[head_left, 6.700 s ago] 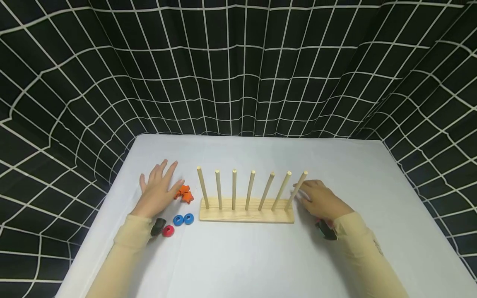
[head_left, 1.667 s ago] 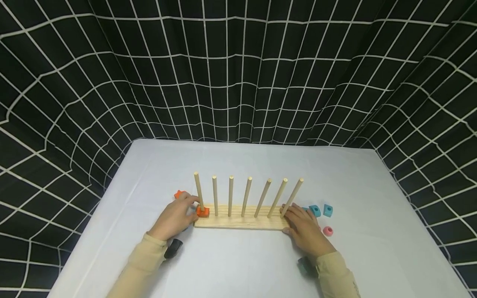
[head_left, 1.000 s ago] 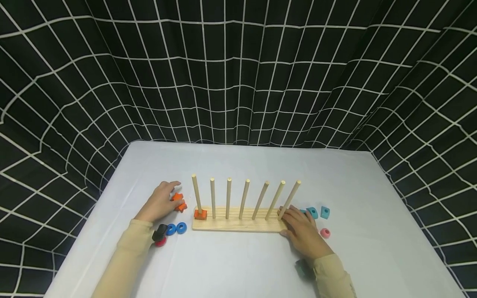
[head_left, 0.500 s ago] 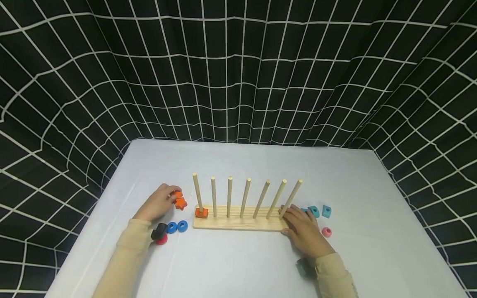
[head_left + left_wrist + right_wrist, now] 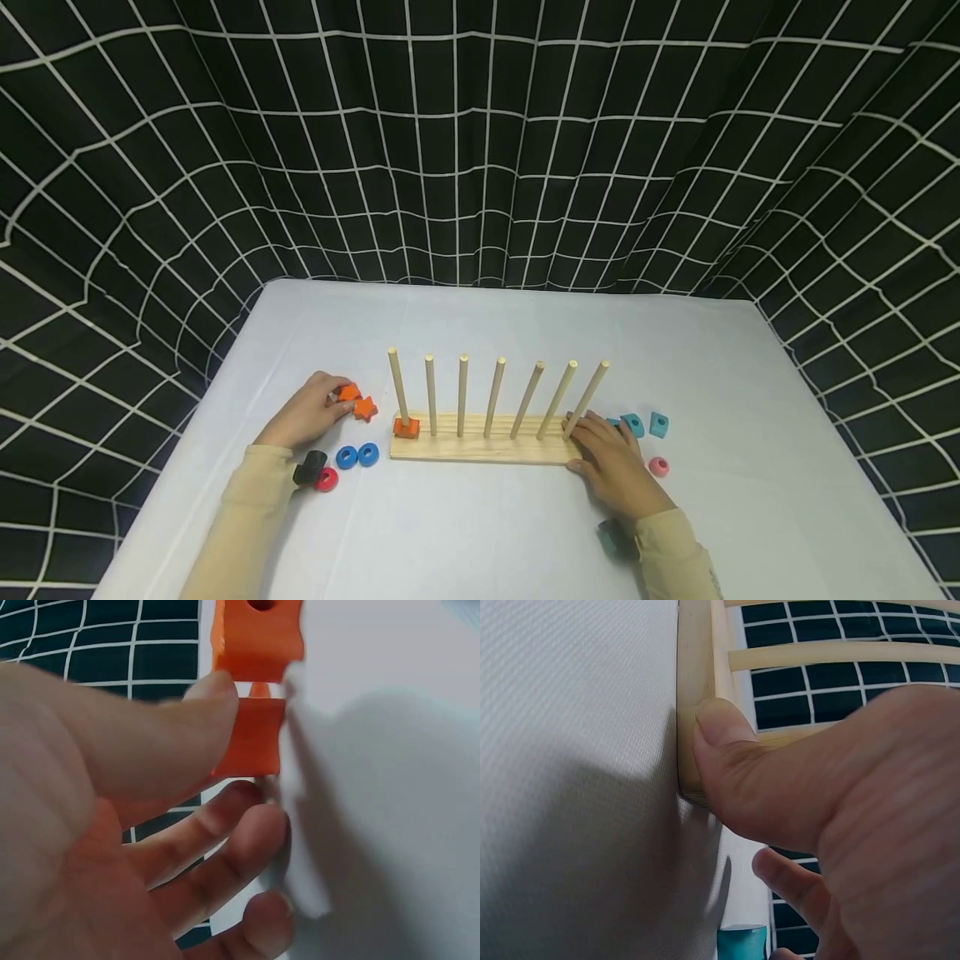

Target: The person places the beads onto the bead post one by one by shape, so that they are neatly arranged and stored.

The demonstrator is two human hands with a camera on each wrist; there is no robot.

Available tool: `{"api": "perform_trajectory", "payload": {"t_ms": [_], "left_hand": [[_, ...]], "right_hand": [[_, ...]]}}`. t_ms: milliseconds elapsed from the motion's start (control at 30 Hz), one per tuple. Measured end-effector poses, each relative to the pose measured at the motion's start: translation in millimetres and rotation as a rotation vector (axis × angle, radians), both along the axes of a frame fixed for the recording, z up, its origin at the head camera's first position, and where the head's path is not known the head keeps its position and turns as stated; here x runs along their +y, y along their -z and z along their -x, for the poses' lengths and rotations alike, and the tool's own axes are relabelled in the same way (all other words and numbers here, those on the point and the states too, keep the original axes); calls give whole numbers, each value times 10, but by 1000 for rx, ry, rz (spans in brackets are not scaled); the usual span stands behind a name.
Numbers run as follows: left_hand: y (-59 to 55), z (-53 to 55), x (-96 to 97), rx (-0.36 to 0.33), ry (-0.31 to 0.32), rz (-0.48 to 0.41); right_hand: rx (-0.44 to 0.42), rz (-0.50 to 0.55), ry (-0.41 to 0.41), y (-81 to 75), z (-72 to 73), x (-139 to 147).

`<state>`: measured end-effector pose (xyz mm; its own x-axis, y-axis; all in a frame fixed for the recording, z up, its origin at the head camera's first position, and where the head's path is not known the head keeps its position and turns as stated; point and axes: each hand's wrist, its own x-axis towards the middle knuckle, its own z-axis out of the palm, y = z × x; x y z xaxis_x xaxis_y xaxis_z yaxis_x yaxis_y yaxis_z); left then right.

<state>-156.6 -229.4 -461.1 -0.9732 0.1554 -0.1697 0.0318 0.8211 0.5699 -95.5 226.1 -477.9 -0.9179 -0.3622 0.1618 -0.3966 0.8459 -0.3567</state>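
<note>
My left hand [image 5: 306,411] pinches an orange star bead [image 5: 349,392] between thumb and fingers, low over the white table. Just in front of it lies a second orange star bead [image 5: 365,408], its hole showing in the left wrist view. A third orange bead [image 5: 406,428] sits at the foot of the leftmost peg of a wooden peg rack [image 5: 480,450]. My right hand [image 5: 613,467] grips the rack's right end, its thumb [image 5: 214,712] counterpart pressing the base's front edge in the right wrist view. The other pegs are bare.
Two blue ring beads [image 5: 357,456] and a red one [image 5: 326,479] lie near my left wrist. Beyond my right hand are teal beads [image 5: 658,425], partly hidden, and a pink bead [image 5: 658,467]. A black gridded curtain [image 5: 480,150] surrounds the table.
My right hand has come onto the rack's end. My left hand has put one orange star bead on the leftmost peg, gone back left and taken hold of another, drawing it slightly left.
</note>
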Motion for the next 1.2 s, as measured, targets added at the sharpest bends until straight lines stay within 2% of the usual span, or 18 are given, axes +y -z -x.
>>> {"api": "perform_trajectory", "payload": {"t_ms": [233, 367, 433, 633, 900, 1000, 1200], "left_hand": [[-7, -15, -50, -5, -83, -21], [-68, -7, -56, 38, -135, -125], [-120, 0, -43, 57, -149, -226], [-454, -71, 82, 80, -120, -582], [-904, -231, 279, 155, -92, -926], [-1049, -284, 374, 217, -75, -999], [-1271, -372, 564, 338, -34, -1031]], "right_hand": [[-3, -5, 2, 3, 2, -3], [-44, -14, 23, -7, 5, -12], [-61, -18, 33, -11, 7, -18], [-78, -20, 39, -19, 7, -24], [-69, -12, 35, -28, 11, -21], [-64, -15, 35, -23, 12, -21], [-52, -13, 31, -3, 6, -19]]}}
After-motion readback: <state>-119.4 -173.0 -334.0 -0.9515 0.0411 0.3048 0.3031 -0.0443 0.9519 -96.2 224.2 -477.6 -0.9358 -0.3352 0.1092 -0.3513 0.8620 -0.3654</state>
